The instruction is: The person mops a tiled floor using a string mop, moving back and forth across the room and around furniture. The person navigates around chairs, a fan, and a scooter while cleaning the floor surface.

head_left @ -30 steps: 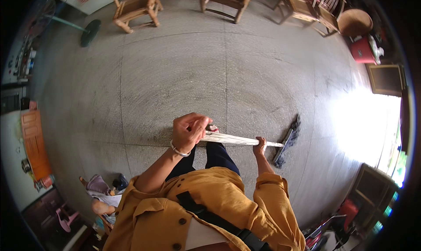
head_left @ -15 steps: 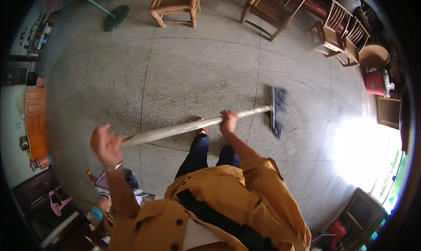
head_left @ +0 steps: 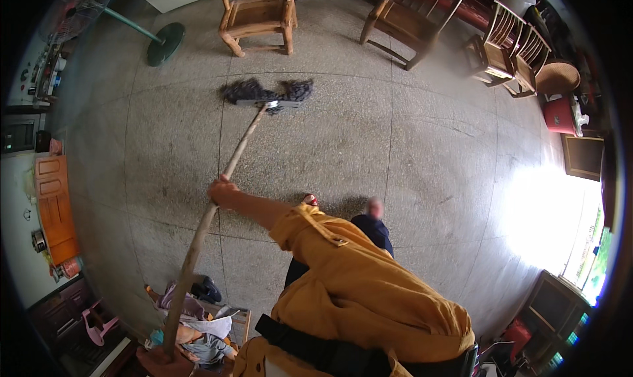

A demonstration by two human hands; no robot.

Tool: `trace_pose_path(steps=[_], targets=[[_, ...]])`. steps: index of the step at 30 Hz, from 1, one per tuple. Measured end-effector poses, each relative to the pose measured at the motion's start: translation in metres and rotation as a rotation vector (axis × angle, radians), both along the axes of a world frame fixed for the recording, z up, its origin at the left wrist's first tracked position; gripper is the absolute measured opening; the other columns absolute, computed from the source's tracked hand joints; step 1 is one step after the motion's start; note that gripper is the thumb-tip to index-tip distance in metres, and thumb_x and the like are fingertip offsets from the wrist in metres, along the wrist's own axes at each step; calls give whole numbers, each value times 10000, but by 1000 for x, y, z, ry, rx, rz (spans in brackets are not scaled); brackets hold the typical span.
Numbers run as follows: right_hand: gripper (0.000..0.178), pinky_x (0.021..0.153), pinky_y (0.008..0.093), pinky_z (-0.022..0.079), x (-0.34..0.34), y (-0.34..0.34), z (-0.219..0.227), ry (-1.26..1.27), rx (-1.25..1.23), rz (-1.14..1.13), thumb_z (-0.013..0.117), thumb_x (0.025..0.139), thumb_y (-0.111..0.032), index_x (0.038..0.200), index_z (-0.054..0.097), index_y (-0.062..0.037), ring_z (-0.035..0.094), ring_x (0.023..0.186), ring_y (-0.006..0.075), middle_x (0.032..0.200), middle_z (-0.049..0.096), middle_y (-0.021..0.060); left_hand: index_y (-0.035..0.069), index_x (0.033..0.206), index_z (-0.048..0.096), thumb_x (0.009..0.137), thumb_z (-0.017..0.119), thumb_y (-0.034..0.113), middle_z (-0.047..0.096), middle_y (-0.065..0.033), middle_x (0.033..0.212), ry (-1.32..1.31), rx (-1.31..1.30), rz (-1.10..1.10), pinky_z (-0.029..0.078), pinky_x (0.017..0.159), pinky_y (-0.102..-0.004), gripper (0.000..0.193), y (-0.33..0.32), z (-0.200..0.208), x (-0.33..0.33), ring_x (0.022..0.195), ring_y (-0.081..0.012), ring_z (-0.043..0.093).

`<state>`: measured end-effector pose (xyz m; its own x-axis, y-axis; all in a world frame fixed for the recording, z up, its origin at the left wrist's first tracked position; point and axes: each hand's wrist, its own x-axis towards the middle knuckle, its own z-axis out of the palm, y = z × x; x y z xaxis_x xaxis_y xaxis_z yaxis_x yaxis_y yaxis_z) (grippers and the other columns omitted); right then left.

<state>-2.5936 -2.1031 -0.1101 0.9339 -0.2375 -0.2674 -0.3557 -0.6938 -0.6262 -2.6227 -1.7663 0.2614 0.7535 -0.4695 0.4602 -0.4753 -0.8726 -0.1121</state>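
Note:
A mop [head_left: 191, 261] with a long pale wooden handle slants across the left half of the head view. Its dark grey, stringy head [head_left: 267, 93] lies on the floor ahead of me, a little left of the middle. My right hand [head_left: 225, 192] is closed around the handle partway down, its arm reaching across my body. At the lower edge, my left hand [head_left: 161, 362] is wrapped about the handle's top end, and part of it is cut off by the picture's rim.
Wooden chairs [head_left: 258, 14] stand along the far side, one just beyond the mop head. A fan's green base [head_left: 165, 44] is at far left. Clothes [head_left: 204, 327] lie heaped by my left hand. A red bucket [head_left: 559, 115] sits at right, near a bright doorway [head_left: 560, 225].
The mop head has swept from the right to the far left-centre. My right hand has moved left with the handle. My left hand, open before, has dropped toward the lower edge and closed.

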Motion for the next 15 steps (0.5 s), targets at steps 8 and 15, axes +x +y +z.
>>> trace_pose_path(steps=[8, 15], targets=[[256, 982, 428, 251, -64, -50, 20, -170, -61, -114, 629, 696, -220, 914, 598, -88, 496, 993, 234, 930, 562, 73, -18, 1178, 464, 739, 499, -1, 558, -71, 903, 64, -309, -195, 427, 600, -274, 440, -39, 34, 35, 609, -145, 470], [217, 956, 433, 276, -295, -203, 52, -168, 86, -278, 574, 749, -233, 905, 578, -82, 462, 995, 241, 942, 551, 88, -33, 1190, 418, 846, 431, 106, 531, -133, 1027, -105, -59, -638, 423, 747, -306, 371, -272, 56, -79, 909, -200, 518]])
